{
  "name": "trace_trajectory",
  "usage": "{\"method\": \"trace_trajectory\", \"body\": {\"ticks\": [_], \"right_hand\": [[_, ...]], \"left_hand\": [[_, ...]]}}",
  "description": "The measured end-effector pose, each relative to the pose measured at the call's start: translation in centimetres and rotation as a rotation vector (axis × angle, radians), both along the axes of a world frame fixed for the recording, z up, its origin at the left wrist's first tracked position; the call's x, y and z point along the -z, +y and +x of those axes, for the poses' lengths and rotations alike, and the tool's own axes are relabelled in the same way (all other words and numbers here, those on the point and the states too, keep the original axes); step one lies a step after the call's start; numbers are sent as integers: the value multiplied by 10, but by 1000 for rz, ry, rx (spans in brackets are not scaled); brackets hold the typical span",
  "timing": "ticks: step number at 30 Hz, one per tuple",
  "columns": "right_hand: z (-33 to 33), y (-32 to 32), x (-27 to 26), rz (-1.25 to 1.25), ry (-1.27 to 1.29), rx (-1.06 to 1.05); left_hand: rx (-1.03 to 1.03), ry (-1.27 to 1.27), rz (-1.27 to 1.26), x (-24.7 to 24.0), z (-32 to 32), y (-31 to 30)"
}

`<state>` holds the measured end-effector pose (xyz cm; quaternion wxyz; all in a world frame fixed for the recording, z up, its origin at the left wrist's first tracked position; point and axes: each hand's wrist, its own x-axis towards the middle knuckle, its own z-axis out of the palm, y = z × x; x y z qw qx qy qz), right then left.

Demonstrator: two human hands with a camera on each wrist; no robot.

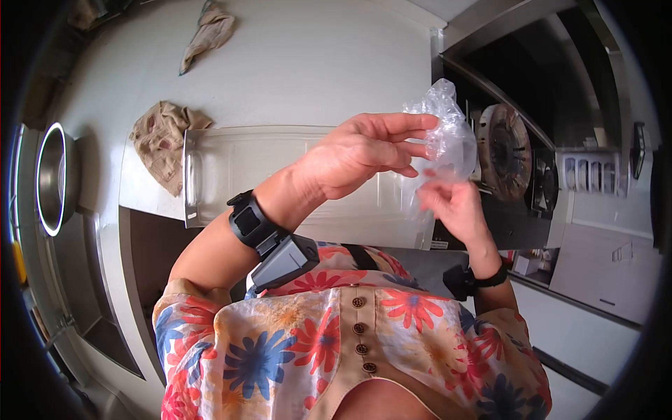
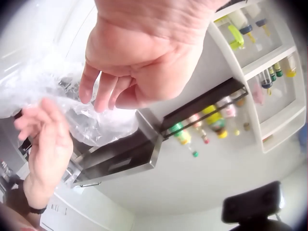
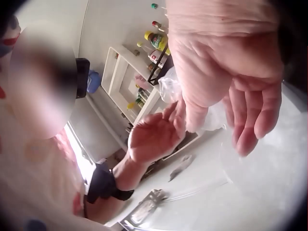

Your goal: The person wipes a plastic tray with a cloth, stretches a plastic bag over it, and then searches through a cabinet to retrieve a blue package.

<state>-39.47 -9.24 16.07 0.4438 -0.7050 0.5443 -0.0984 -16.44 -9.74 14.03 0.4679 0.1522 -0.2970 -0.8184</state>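
Note:
A crumpled clear plastic bag [image 1: 451, 136] is up in front of the person, above the right end of a clear plastic tray [image 1: 245, 150]. The left hand [image 1: 357, 154] reaches across from the left and holds the bag at its fingertips. Below the bag's lower part is the right hand [image 1: 455, 206], blurred in the head view, its fingers loosely spread. In the right wrist view, the right hand's thumb and fingers [image 3: 248, 120] stand apart, with the thin film [image 3: 216, 118] behind them. From the left wrist, the bag [image 2: 91, 127] hangs beneath the left hand's bent fingers.
A patterned cloth [image 1: 164, 140] lies at the tray's left end, another cloth [image 1: 210, 31] farther back on the counter. At far left is a metal basin [image 1: 56, 178]. A stove burner [image 1: 505, 150] lies right of the bag. Bottles [image 2: 214, 120] stand on a wall rack.

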Motion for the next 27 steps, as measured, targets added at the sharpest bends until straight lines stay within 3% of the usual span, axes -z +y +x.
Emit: {"method": "trace_trajectory", "body": {"ticks": [3, 5, 8, 10, 11, 14, 15, 16, 18, 19, 21, 22, 24, 25, 27], "right_hand": [[-16, -9, 15, -128, 38, 132], [-20, -17, 24, -647, -51, 171], [-53, -36, 34, -710, -95, 403], [-55, -38, 17, -623, -423, 448], [-54, -39, 7, -696, -275, 386], [-46, -40, 3, -585, -232, 271], [-41, -43, 1, -724, -118, 217], [-39, -49, 0, -725, -122, 221], [-35, -59, -2, -1011, -143, 199], [-30, -61, -7, -1012, -148, 204], [-18, -63, -22, -645, -619, 263], [-17, -65, -26, -646, -624, 264], [-16, -69, -31, -209, -769, 192], [-9, -66, -35, -137, -767, 178], [6, -63, -40, -92, -743, 133]], "left_hand": [[120, 85, -19, -5, -28, -10], [165, 98, -40, -10, -44, -14], [209, 91, -84, -15, -55, -16], [151, 74, -65, -16, -55, -20], [136, 77, -87, -19, -53, -21], [122, 139, -115, -26, -48, -22], [126, 136, -136, -26, -48, -22], [129, 132, -137, -28, -47, -21], [121, 135, -144, -31, -42, -17], [124, 128, -144, -33, -37, -15], [-40, 54, -194, -37, -18, -11], [-116, -68, -247, -41, -5, -10], [-309, -391, -339, -49, 20, -6], [-314, -398, -340, -49, 25, -3], [-615, -783, -503, -50, 34, 4]]}}
